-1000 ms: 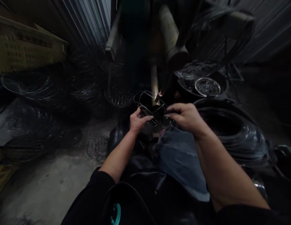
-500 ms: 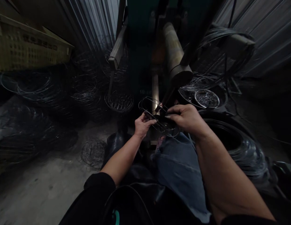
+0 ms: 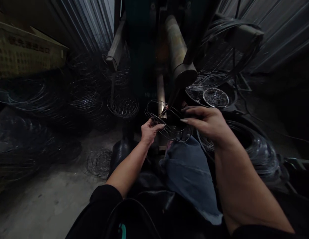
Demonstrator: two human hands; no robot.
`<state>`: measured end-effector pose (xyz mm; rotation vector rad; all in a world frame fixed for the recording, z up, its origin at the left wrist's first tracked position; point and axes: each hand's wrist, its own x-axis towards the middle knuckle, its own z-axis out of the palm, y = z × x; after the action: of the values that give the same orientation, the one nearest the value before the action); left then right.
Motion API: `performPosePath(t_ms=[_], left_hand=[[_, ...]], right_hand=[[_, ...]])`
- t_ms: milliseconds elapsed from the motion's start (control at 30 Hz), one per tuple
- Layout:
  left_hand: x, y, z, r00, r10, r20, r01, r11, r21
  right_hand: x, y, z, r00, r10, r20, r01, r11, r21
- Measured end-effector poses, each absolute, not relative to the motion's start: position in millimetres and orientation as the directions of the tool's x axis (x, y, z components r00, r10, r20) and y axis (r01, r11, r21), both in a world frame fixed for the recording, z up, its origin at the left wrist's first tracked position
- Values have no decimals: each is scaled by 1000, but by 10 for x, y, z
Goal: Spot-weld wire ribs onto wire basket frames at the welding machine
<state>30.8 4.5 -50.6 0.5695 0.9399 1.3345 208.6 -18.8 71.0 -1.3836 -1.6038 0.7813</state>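
A small round wire frame of thin rings and ribs sits between both my hands, just under the tip of a machine's long metal arm. My left hand pinches the frame's left rim with curled fingers. My right hand grips the frame's right side, fingers bent over the rim. The frame rests against a dark post below the arm's tip. A blue cloth lies over my lap beneath it.
Heaps of finished wire frames fill the floor at the left and back. A thick coil of wire lies at the right, with a round wire guard behind it. A yellowish crate stands at the far left. Corrugated metal walls close the back.
Both hands stay on the wire frame at the machine tip. My right hand's fingers have stretched out a little over the rim, and the frame has turned slightly.
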Motion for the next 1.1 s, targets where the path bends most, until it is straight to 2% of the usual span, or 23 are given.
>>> performPosePath(t_ms=[167, 300, 500, 900, 1100], left_hand=[[218, 31, -561, 38, 929, -368, -573, 322, 754], [150, 44, -610, 73, 894, -442, -574, 400, 714], [149, 60, -550, 89, 818, -568, -569, 510, 645], [149, 82, -607, 95, 816, -570, -593, 507, 626], [153, 99, -745, 159, 798, -581, -598, 547, 587]], right_hand=[[2208, -297, 662, -52, 998, -27, 349, -7, -937], [2088, -189, 685, -67, 994, -88, 283, -66, -957], [1897, -20, 803, -128, 989, -76, 298, -34, -954], [1865, 1, 801, -147, 986, -81, 285, -36, -958], [1781, 46, 790, -134, 987, -86, 277, -46, -960]])
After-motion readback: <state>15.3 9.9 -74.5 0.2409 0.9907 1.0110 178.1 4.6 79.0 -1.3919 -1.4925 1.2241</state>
